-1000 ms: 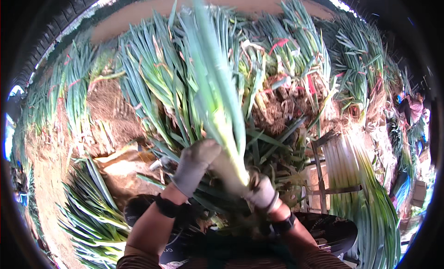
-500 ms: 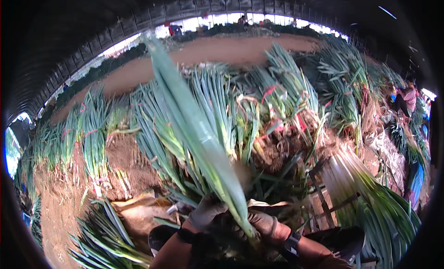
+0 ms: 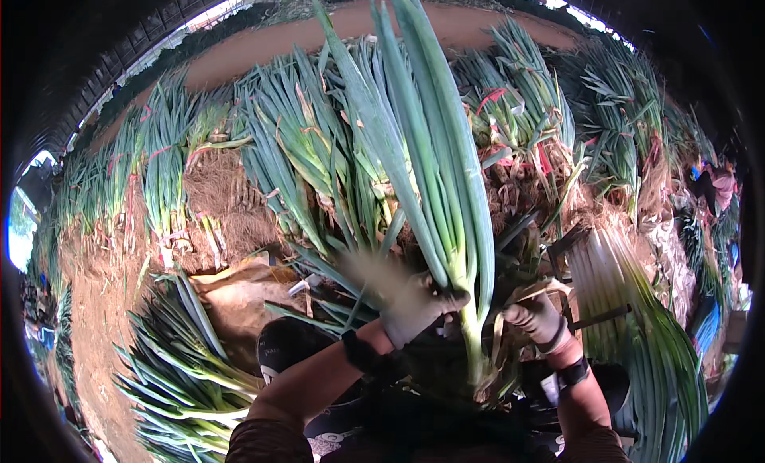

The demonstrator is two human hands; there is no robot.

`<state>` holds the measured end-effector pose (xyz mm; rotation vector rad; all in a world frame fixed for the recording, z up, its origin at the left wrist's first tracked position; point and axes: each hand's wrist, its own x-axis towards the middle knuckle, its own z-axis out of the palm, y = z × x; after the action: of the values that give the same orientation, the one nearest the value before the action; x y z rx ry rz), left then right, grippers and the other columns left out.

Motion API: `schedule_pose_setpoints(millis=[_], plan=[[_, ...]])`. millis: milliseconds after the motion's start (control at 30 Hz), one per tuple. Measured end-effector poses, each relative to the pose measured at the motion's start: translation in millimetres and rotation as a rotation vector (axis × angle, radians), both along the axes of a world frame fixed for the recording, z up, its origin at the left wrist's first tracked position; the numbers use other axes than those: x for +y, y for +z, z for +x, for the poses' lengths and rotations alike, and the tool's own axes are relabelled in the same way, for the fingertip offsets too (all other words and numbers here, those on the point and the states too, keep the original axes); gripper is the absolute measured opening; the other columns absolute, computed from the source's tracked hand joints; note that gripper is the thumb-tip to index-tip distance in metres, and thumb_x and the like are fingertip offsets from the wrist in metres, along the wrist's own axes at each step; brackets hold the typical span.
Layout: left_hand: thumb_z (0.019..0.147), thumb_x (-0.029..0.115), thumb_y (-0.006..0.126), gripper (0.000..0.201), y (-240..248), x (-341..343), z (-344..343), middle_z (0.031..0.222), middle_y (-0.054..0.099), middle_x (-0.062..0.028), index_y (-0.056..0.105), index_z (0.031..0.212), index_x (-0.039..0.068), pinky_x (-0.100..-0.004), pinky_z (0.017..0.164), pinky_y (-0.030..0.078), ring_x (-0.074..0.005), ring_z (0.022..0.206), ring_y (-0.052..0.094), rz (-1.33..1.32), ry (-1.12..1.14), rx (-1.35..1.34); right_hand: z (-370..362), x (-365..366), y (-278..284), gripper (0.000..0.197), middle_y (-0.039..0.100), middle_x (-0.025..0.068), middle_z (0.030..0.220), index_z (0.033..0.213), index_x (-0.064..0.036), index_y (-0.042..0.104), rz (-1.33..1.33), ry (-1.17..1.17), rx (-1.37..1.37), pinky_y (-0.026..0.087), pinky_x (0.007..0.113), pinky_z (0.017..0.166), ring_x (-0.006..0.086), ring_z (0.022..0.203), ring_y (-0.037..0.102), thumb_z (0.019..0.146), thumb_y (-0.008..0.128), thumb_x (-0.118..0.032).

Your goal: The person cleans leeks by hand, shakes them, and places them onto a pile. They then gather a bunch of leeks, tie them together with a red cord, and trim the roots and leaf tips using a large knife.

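My left hand, in a pale glove, is closed around a long green onion. Its broad green leaves rise away from me, and its pale lower end points down towards my lap. To the right of the stem is my gloved right hand, its fingers curled in. A dry, pale leaf strip shows at those fingers, apart from the onion's stem. A blurred pale patch above my left hand cannot be made out.
Tied bunches of green onions stand in a row beyond my hands. Loose onions lie at the lower left. A metal-framed rack with laid-out onions is at my right. Far right, a person sits.
The onion has swung from leaning left to nearly upright, its leaves spreading apart. My left hand has moved right and up along it. My right hand has moved off the stem to the right.
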<state>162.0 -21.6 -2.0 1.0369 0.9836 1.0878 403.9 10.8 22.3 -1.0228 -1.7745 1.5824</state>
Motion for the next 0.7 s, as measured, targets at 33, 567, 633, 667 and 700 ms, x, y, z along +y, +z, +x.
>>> schedule_pose_setpoints(millis=[33, 567, 633, 667, 700], plan=[[0.084, 0.014, 0.072, 0.02, -5.2, 3.4, 1.9, 0.082, 0.066, -0.0011, 0.064, 0.098, 0.002, -0.0227, 0.059, 0.049, -0.0069, 0.066, 0.059, -0.04, -0.003, -0.022, -13.6, -7.3, 10.0, 0.032, 0.062, -0.001, 0.078, 0.089, -0.0031, 0.063, -0.141, -0.006, 0.281, 0.043, 0.026, 0.057, 0.0076, 0.067, 0.052, 0.075, 0.081, -0.024], [0.085, 0.018, 0.07, 0.019, -20.6, 16.3, 7.5, 0.084, 0.067, -0.002, 0.068, 0.097, 0.004, -0.0231, 0.054, 0.05, -0.0098, 0.072, 0.064, -0.209, 0.15, 0.037, -25.5, -18.1, -61.6, 0.021, 0.064, 0.0029, 0.088, 0.102, 0.0008, 0.059, -0.231, -0.164, 0.191, 0.051, 0.028, 0.066, 0.0088, 0.074, 0.059, 0.082, 0.066, 0.001], [0.085, 0.017, 0.07, 0.018, -29.9, 19.9, 3.8, 0.087, 0.067, -0.002, 0.067, 0.098, 0.005, -0.0235, 0.054, 0.051, -0.0101, 0.076, 0.064, -0.256, 0.125, -0.005, -9.7, -29.6, -71.0, 0.019, 0.059, 0.0003, 0.079, 0.094, -0.0023, 0.057, -0.083, -0.246, 0.074, 0.047, 0.026, 0.059, 0.0083, 0.068, 0.055, 0.078, 0.068, -0.001], [0.082, 0.015, 0.073, 0.02, -29.5, 19.8, 4.8, 0.084, 0.068, -0.0038, 0.068, 0.096, 0.002, -0.0216, 0.052, 0.048, -0.0093, 0.068, 0.063, -0.287, 0.176, -0.061, -5.2, -34.1, -58.3, 0.017, 0.058, 0.0003, 0.074, 0.09, -0.0023, 0.058, -0.169, -0.225, -0.087, 0.046, 0.026, 0.058, 0.0085, 0.065, 0.054, 0.077, 0.069, -0.005], [0.082, 0.015, 0.073, 0.019, -26.3, 17.9, 3.7, 0.084, 0.068, -0.0031, 0.068, 0.096, 0.002, -0.0218, 0.053, 0.049, -0.0094, 0.068, 0.063, -0.306, 0.187, -0.055, -0.8, -39.0, -45.9, 0.016, 0.057, 0.0002, 0.07, 0.086, -0.0024, 0.06, -0.253, -0.197, -0.245, 0.045, 0.026, 0.057, 0.0087, 0.063, 0.053, 0.076, 0.071, -0.009]])
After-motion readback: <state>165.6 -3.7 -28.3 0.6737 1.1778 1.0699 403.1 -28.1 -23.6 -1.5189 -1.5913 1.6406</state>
